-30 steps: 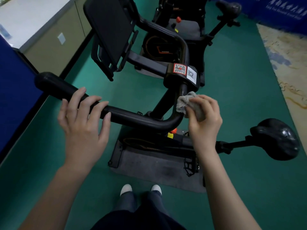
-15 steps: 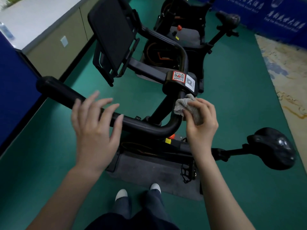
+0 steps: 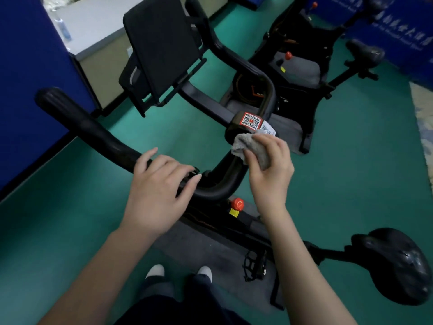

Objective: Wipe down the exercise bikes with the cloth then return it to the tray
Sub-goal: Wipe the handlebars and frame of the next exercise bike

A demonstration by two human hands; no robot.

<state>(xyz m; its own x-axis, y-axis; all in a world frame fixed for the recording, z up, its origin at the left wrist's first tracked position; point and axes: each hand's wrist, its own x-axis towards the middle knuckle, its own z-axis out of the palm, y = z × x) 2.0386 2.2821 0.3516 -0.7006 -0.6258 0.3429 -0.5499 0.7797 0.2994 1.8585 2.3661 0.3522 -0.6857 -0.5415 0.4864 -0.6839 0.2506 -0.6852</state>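
A black exercise bike stands in front of me, its curved handlebar running from far left to the middle. My left hand lies on the bar near its bend, fingers spread and relaxed. My right hand grips a bunched grey cloth against the handlebar stem, just below the QR code stickers. A black tablet holder rises behind the bar. The bike's saddle is at the lower right. No tray is in view.
A second black bike with its own saddle stands beyond on a grey mat. A blue partition and a counter line the left side. Blue banners stand at the far right. A red knob sits below the handlebar. The floor is green.
My left hand has slid right along the handlebar toward the bend. My right hand with the cloth has moved slightly up the stem toward the QR stickers.
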